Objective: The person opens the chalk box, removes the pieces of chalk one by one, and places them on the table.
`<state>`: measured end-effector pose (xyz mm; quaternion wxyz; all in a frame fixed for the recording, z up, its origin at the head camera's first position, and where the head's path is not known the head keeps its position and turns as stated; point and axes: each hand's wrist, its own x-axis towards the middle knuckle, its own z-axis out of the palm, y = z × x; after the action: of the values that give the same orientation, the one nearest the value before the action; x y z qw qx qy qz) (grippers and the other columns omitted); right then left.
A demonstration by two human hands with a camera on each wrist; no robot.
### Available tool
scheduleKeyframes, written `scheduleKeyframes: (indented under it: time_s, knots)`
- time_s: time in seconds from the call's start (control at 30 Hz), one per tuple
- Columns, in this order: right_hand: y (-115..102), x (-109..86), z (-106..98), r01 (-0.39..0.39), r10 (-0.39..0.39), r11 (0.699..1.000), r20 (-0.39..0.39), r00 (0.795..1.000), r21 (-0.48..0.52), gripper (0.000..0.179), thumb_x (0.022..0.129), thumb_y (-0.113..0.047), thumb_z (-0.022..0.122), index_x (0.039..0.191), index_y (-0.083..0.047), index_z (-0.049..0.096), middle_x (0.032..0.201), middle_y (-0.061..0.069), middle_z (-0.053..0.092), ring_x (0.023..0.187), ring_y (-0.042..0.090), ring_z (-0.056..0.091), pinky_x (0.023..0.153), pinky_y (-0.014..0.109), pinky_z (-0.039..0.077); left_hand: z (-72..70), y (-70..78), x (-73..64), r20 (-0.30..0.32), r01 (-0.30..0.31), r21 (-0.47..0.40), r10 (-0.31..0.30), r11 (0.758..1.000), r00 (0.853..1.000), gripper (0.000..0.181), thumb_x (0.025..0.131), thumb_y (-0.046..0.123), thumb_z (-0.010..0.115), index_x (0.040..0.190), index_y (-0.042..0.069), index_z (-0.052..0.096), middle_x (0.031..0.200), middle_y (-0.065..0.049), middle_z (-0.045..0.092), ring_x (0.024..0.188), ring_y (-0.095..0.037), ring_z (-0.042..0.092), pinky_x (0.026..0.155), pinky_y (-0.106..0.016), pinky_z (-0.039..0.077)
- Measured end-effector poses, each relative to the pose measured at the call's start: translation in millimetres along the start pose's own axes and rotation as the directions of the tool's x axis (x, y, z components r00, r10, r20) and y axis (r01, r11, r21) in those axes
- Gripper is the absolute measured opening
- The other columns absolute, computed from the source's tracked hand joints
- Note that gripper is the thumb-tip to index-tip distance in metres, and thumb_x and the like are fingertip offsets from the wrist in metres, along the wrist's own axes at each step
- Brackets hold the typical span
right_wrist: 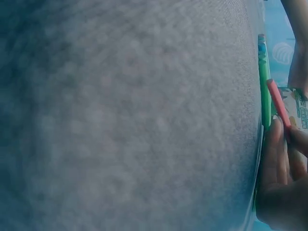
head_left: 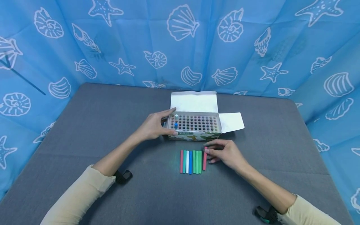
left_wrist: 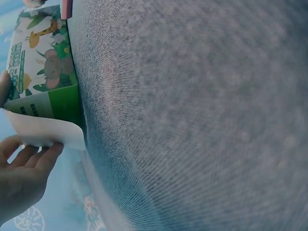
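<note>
An open cardboard box (head_left: 194,137) with animal pictures stands at the table's middle, its inside a grid of small round holes. A blue chalk stick (head_left: 176,125) and a pale one (head_left: 176,116) poke out of holes at its left end. My left hand (head_left: 153,126) grips that end, thumb at the front edge; in the left wrist view its fingers lie against a white side flap (left_wrist: 45,130). My right hand (head_left: 226,154) pinches a red chalk stick (head_left: 204,159) between thumb and fingers, just right of a row of chalk sticks.
The row before the box holds a red chalk (head_left: 181,161), a teal one (head_left: 184,161), a white one (head_left: 187,161), a blue one (head_left: 190,162) and green ones (head_left: 197,162). The box's white lid (head_left: 194,101) and right flap (head_left: 232,122) stick out. Behind the grey table (head_left: 126,103) hangs a blue curtain (head_left: 140,37).
</note>
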<state>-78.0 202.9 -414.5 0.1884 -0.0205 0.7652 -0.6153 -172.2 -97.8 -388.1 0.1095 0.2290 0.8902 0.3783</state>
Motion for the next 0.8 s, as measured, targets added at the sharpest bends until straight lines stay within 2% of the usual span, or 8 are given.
scheduleKeyframes:
  time_s: [0.3, 0.47, 0.63, 0.8]
  knots:
    - [5.5, 2.0, -1.7, -0.057, 0.057, 0.998, 0.014, 0.998, -0.004, 0.029, 0.090, -0.004, 0.073, 0.115, 0.010, 0.068, 0.093, 0.017, 0.073, 0.080, 0.020, 0.073, 0.070, 0.038, 0.061, 0.0, 0.0, 0.4, 0.003, 0.008, 0.001, -0.008, 1.000, 1.000, 0.093, 0.079, 0.038, 0.085, 0.156, 0.024, 0.035, 0.154, -0.011, 0.042, 0.142, -0.035, 0.036, 0.111, -0.054, 0.036]
    - [5.4, 1.7, -2.3, -0.078, 0.078, 0.996, -0.010, 0.997, -0.034, 0.028, 0.090, -0.005, 0.072, 0.113, 0.011, 0.070, 0.094, 0.017, 0.073, 0.075, 0.016, 0.072, 0.070, 0.033, 0.061, 0.1, -0.1, 0.0, 0.005, 0.015, -0.003, -0.015, 1.000, 1.000, 0.093, 0.079, 0.038, 0.085, 0.156, 0.025, 0.035, 0.155, -0.010, 0.041, 0.142, -0.035, 0.035, 0.111, -0.054, 0.036]
    - [2.3, 0.2, -2.6, -0.086, 0.083, 0.993, -0.040, 0.996, -0.078, 0.028, 0.091, -0.005, 0.072, 0.113, 0.011, 0.070, 0.098, 0.017, 0.072, 0.072, 0.014, 0.071, 0.068, 0.030, 0.060, 0.4, 0.5, 0.2, 0.005, 0.012, 0.001, -0.012, 1.000, 1.000, 0.093, 0.079, 0.037, 0.085, 0.156, 0.024, 0.035, 0.155, -0.011, 0.040, 0.143, -0.035, 0.035, 0.112, -0.054, 0.035]
    - [0.2, -0.8, -3.3, -0.078, 0.075, 0.995, -0.038, 0.996, -0.061, 0.028, 0.091, -0.006, 0.072, 0.114, 0.011, 0.069, 0.099, 0.017, 0.072, 0.072, 0.015, 0.071, 0.068, 0.032, 0.061, 0.5, 0.8, 0.0, 0.004, 0.014, 0.000, -0.014, 1.000, 1.000, 0.092, 0.079, 0.037, 0.085, 0.156, 0.024, 0.035, 0.155, -0.011, 0.040, 0.143, -0.035, 0.034, 0.112, -0.054, 0.035]
